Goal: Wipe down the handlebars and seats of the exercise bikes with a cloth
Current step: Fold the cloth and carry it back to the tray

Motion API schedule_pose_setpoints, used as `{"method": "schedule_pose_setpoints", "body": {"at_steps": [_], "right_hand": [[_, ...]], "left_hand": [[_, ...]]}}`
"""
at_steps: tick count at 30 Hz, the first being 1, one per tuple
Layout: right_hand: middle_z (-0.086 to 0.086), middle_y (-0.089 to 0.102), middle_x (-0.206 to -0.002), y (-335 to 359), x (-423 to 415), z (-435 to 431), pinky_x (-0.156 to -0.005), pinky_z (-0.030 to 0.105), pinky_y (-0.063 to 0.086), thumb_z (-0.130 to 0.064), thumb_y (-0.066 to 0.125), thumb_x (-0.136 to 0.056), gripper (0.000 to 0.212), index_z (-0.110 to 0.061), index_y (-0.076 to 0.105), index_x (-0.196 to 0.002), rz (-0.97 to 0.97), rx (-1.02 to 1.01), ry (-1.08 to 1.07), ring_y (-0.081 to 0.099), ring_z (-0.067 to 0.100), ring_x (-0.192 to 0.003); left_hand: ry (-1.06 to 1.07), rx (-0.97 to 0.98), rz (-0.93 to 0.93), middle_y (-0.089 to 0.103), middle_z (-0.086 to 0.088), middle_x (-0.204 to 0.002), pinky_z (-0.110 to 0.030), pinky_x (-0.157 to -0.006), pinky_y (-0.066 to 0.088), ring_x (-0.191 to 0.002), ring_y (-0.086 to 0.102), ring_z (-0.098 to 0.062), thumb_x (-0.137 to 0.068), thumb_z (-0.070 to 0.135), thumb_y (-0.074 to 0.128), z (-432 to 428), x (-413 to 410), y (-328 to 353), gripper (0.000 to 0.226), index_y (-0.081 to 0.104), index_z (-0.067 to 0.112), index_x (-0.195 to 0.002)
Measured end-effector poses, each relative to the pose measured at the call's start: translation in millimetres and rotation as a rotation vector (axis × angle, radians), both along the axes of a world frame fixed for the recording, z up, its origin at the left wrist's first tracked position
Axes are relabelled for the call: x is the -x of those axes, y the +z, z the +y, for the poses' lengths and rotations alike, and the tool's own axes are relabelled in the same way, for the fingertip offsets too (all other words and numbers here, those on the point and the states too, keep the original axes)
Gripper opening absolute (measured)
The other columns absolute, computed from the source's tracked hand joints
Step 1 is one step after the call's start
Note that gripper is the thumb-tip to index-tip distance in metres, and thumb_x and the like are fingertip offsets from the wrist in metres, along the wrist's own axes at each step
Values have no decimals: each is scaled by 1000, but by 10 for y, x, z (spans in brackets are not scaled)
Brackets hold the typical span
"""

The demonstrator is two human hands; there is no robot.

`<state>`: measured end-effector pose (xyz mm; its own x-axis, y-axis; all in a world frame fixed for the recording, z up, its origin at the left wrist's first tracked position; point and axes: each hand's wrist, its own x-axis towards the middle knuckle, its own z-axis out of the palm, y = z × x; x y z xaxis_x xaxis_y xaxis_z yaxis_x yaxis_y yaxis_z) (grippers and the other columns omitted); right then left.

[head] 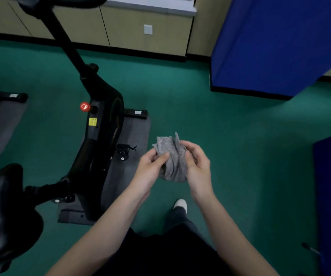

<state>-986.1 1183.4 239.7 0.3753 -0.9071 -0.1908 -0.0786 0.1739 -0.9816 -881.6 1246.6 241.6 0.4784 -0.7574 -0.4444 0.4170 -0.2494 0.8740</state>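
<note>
View from a person's head, looking down at a green floor; two bare forearms reach forward at the centre. The left hand and the right hand hold a crumpled grey cloth between them in mid-air, above the floor and touching no part of any bike; the left fingers pinch its left side, thumb on top; the right fingers curl round its right edge.

To the left a black exercise bike stands on a dark mat; its seat lies near the lower left corner; its stem rises to the handlebars, blurred and mostly cut off at the top edge; a red knob sits on the frame. Part of a second bike shows at the far left edge.

The step in hand looks like bunching or refolding the cloth before wiping; no wiping contact is made. The next move likely calls for one hand to take the cloth alone, a turn leftward, and a reach to the seat, the nearer surface, pressing the cloth along it.
</note>
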Motion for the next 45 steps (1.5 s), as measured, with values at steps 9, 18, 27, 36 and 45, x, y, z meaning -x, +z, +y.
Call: {"method": "schedule_pose_setpoints", "body": {"at_steps": [9, 18, 27, 36, 45], "right_hand": [[10, 63, -123, 46, 252, -1283, -96, 37, 50, -16, 47, -99, 24, -11, 56, -121, -153, -388, -4, 62, 21, -111], [13, 66, -121, 78, -199, -2267, -98, 38, 49, -42, 49, -93, 49, -6, 58, -125, -149, -486, 390, 62, 24, -114], [7, 72, -107, 78, -1241, -3486, -83, 32, 55, -17, 52, -97, 16, -11, 64, -106, -96, -309, 74, 68, 21, -99], [8, 63, -124, 66, -1901, -4338, -103, 49, 44, -21, 49, -98, 29, -13, 53, -126, -51, -219, -16, 59, 22, -117], [7, 64, -109, -81, -2321, -5671, -97, 49, 47, -26, 52, -96, 17, -13, 54, -107, 144, -164, 151, 61, 27, -108]], "left_hand": [[77, 11, 13, 73, -10, -96, -32, -74, 54, -88, 69, -22, -96, 10, 48, -1120, 177, 139, 20, 68, 13, -97], [107, 17, -105, 68, -17, -97, -28, -75, 52, -86, 63, -21, -97, 7, 46, -2076, -337, 136, 20, 63, -1, -104], [250, 54, -188, 65, -21, -100, -52, -89, 48, -93, 62, -30, -97, 22, 48, -3330, -1301, 129, 22, 61, 6, -94], [381, 2, -337, 60, -23, -91, -61, -86, 46, -88, 56, -43, -90, 36, 45, -4237, -1807, 79, 34, 52, 2, -90], [377, 67, -115, 72, -12, -87, -37, -73, 53, -81, 68, -25, -92, 23, 60, -5312, -2273, -24, 14, 69, 15, -85]]}}
